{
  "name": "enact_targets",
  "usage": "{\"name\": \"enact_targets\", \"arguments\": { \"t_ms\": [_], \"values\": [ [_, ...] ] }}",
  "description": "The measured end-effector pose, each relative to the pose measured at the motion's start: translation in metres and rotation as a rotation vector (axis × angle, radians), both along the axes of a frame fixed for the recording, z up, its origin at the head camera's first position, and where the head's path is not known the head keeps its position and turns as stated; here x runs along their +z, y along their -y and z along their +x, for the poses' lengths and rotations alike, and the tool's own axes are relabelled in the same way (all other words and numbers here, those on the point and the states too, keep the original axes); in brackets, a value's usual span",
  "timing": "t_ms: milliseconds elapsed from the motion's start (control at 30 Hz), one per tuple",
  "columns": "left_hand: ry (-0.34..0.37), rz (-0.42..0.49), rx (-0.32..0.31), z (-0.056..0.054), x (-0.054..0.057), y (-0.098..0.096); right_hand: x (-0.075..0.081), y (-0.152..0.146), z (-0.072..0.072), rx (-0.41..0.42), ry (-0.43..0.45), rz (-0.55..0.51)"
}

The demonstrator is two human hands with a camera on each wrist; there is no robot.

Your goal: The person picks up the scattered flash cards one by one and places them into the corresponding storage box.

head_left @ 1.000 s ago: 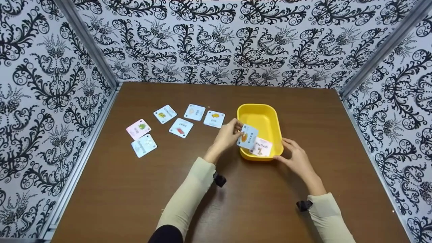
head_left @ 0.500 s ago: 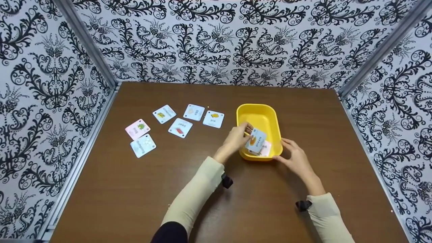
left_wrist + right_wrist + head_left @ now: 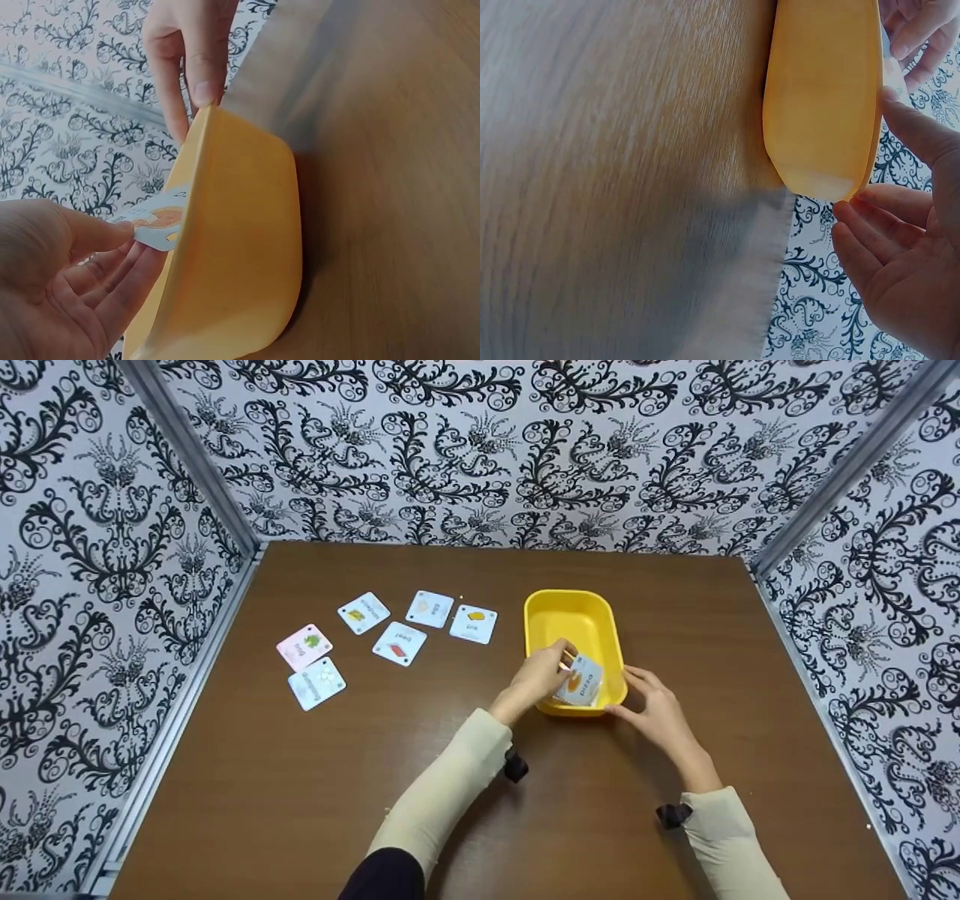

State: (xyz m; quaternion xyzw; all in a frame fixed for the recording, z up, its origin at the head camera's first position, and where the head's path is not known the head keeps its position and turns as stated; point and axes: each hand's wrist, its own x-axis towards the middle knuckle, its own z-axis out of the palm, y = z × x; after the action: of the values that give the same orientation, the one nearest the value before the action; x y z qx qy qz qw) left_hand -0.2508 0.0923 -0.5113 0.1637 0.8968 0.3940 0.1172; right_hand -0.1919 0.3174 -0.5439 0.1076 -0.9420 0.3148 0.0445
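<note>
Apparent placing step: the left hand pinches 1 pizza card partly inside the yellow tray, the right hand grips the tray's corner, and release seems due.

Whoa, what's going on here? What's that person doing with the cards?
The person's left hand is pinching a pizza card, which is partly down inside a yellow tray. The right hand is holding the tray by its near right corner. Six other cards, five light blue and one pink, lie face up on the brown table, off to the left of the tray.
</note>
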Motion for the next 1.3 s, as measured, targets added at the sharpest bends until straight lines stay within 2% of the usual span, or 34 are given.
{"name": "enact_targets", "arguments": {
  "t_ms": [133,400,667,833,1000,1300],
  "values": [
    [0.011,-0.034,-0.01,0.002,-0.001,-0.006,0.0,-0.001,0.0,-0.005,0.021,-0.007],
    [-0.018,-0.107,-0.022,0.005,-0.003,-0.013,0.0,-0.001,0.0,-0.01,0.051,-0.012],
    [-0.019,-0.129,-0.023,0.004,-0.002,-0.014,-0.001,-0.001,0.0,-0.007,0.015,0.0],
    [0.014,-0.134,-0.021,0.004,-0.003,-0.014,-0.003,-0.001,0.0,0.002,-0.027,0.011],
    [0.04,-0.126,-0.012,0.003,-0.003,-0.014,-0.002,-0.001,0.001,-0.001,-0.018,0.006],
    [0.002,-0.134,-0.017,0.003,-0.003,-0.014,-0.002,0.0,0.0,-0.004,-0.012,0.008]
  ]
}}
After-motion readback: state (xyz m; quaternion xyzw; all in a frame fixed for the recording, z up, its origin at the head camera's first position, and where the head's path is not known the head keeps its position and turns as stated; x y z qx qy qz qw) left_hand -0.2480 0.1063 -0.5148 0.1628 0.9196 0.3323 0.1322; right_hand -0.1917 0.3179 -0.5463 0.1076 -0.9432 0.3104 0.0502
